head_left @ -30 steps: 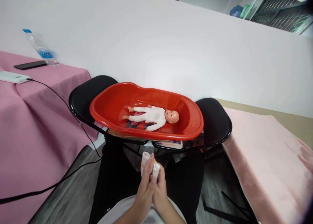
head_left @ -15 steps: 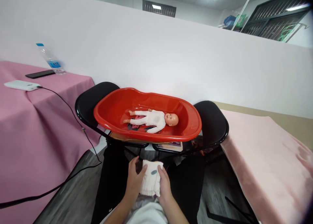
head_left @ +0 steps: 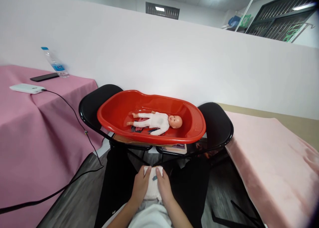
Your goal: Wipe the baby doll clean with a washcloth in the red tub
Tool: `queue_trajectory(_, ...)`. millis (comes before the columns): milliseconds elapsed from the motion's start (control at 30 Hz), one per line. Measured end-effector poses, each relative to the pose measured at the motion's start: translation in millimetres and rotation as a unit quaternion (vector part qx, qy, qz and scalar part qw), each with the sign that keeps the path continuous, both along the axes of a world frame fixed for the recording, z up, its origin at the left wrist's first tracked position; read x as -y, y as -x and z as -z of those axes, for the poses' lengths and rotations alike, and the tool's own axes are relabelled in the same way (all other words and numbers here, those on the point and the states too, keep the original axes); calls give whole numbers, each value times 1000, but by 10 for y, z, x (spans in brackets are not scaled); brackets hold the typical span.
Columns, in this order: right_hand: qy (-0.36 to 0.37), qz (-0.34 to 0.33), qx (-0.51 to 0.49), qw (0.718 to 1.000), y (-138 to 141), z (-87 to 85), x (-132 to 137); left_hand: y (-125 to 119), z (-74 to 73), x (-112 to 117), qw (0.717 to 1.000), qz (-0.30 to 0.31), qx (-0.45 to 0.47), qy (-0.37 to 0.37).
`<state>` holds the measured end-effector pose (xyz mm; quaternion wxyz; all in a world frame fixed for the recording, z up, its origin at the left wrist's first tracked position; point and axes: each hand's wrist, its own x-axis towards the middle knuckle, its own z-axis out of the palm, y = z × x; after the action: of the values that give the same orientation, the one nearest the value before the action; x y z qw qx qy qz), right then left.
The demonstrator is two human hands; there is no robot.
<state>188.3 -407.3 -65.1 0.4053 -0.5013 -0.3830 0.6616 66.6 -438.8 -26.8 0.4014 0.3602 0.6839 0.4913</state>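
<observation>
What two hands point(head_left: 140, 185) point(head_left: 165, 186) hold: one bundle point(head_left: 152, 188).

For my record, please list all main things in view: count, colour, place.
Doll: one, white clothing, in tub
Tub: one, red, centre
Chairs: at least two, black, beside tub
Bottle: one, clear, left cover
Device: one, white, left cover
Slab: one, black, beside bottle
Cable: one, black, from device
Cloth covers: two, pink, either side
Partition: one, white, behind tub
Folded cloth: one, white, in hands
Left hand: one, bare, holding cloth
Right hand: one, bare, holding cloth
Legs: two, black trousers, before tub
</observation>
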Motion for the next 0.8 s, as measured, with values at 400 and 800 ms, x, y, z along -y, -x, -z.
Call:
queue_trajectory(400, -93, 54, 93, 990, 50, -64, 36, -20, 28, 29, 997, -77, -17, -6)
queue_trajectory(800, -94, 63, 84, 990, -6, -53, 47, -48, -33, 13, 998, -67, -4, 5)
